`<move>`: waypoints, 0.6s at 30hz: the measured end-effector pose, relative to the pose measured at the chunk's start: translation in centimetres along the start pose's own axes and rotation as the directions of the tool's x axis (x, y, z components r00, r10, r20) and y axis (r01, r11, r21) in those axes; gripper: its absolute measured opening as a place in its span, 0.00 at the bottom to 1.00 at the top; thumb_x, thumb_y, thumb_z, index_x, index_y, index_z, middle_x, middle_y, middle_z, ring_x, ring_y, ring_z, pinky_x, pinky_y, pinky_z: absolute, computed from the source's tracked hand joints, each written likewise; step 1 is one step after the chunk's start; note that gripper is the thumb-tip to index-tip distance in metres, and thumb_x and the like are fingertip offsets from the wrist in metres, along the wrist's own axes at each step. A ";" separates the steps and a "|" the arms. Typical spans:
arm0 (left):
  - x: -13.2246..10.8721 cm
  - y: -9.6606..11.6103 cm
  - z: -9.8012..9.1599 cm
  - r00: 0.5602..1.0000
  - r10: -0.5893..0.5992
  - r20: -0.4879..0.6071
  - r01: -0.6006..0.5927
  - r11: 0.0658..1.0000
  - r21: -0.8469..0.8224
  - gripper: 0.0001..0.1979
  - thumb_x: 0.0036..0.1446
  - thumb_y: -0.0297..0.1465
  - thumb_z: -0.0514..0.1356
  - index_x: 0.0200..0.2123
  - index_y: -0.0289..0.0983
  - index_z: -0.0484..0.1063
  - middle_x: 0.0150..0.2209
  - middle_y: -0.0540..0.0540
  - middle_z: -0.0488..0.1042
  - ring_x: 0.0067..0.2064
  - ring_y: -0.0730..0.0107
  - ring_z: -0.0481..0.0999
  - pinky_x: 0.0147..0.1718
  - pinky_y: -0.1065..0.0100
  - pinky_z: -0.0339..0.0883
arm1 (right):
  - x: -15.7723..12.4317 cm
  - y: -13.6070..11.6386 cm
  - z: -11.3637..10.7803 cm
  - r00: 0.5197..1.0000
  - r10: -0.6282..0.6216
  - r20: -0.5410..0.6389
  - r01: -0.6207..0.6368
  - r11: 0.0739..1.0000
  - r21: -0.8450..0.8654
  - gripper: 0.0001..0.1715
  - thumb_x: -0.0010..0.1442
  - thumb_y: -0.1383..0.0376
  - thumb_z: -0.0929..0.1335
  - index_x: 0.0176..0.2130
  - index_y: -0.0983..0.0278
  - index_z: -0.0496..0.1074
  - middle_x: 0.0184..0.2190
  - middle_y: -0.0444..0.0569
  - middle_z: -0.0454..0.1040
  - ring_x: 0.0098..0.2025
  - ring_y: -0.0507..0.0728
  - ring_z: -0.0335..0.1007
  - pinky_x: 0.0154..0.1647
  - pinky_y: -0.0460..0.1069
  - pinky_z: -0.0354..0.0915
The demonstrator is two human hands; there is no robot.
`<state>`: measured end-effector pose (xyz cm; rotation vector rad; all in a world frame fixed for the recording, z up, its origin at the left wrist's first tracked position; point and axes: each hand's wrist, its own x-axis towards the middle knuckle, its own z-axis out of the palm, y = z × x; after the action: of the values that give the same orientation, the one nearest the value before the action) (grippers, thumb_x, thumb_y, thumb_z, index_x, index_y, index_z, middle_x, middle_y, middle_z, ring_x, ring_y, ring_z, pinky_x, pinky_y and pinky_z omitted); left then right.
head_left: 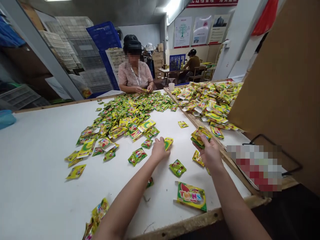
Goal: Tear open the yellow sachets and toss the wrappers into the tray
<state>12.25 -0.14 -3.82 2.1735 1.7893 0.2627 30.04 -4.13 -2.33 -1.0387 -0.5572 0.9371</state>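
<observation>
My left hand is closed on a small yellow-green packet just above the white table. Its fingertips are partly hidden behind the hand. In my right hand a few stacked yellow and green candy sachets are pinched between thumb and fingers. Below it lies a yellow sachet, and between my forearms a green sachet. Closer to me, a flat printed carton marked TWINS has its end flaps open. A lone yellow sachet lies beyond my hands.
A large sachet heap with some cartons spreads over the white table. Right of a wooden divider strip is a pile of cartons. A brown cardboard sheet stands at right. A person sits opposite, handling packets.
</observation>
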 end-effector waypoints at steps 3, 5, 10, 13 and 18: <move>-3.6 -3.2 -2.1 0.999 -0.014 0.042 0.015 0.999 -0.033 0.15 0.53 0.32 0.57 0.44 0.34 0.65 0.43 0.38 0.71 0.45 0.58 0.71 0.42 0.63 0.64 | -0.2 0.1 0.0 0.997 0.059 0.039 -0.059 0.998 0.007 0.17 0.45 0.56 0.74 0.33 0.59 0.69 0.34 0.42 0.77 0.37 0.54 0.75 0.34 0.49 0.74; -6.6 -4.7 -3.3 1.000 0.012 0.019 -0.010 0.994 -0.112 0.11 0.58 0.32 0.51 0.44 0.37 0.66 0.42 0.42 0.73 0.44 0.61 0.72 0.43 0.63 0.64 | -0.7 0.0 0.3 0.994 0.091 0.065 -0.091 0.996 -0.002 0.18 0.43 0.56 0.74 0.33 0.60 0.70 0.34 0.43 0.77 0.37 0.53 0.75 0.35 0.48 0.74; -12.5 -6.4 -4.4 0.981 -0.059 -0.182 -0.010 0.933 -0.359 0.22 0.60 0.43 0.48 0.54 0.38 0.58 0.49 0.40 0.71 0.49 0.59 0.71 0.46 0.59 0.64 | -4.8 0.0 3.2 0.937 0.106 0.333 -0.078 0.992 -0.097 0.23 0.41 0.55 0.75 0.37 0.61 0.71 0.35 0.46 0.77 0.37 0.55 0.75 0.39 0.53 0.73; -13.9 -6.4 -4.0 0.958 -0.091 -0.272 0.003 0.952 -0.307 0.38 0.41 0.50 0.64 0.52 0.38 0.58 0.44 0.42 0.73 0.44 0.55 0.73 0.42 0.59 0.67 | -8.1 -0.2 5.6 0.854 0.069 0.516 0.005 0.990 -0.141 0.21 0.46 0.55 0.73 0.38 0.62 0.72 0.35 0.47 0.78 0.36 0.56 0.74 0.41 0.54 0.71; -14.2 -6.6 -2.5 0.870 -0.068 -0.488 -0.016 0.986 -0.167 0.24 0.47 0.47 0.60 0.43 0.40 0.63 0.37 0.45 0.73 0.38 0.61 0.75 0.35 0.65 0.68 | -10.1 -0.8 7.7 0.696 -0.035 0.717 0.410 0.839 -0.357 0.12 0.50 0.62 0.70 0.37 0.62 0.74 0.31 0.46 0.75 0.32 0.53 0.69 0.33 0.48 0.67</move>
<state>2.45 -12.62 -3.04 2.0832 1.9556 1.0059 19.29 -9.35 1.96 -1.0071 -1.6074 0.9605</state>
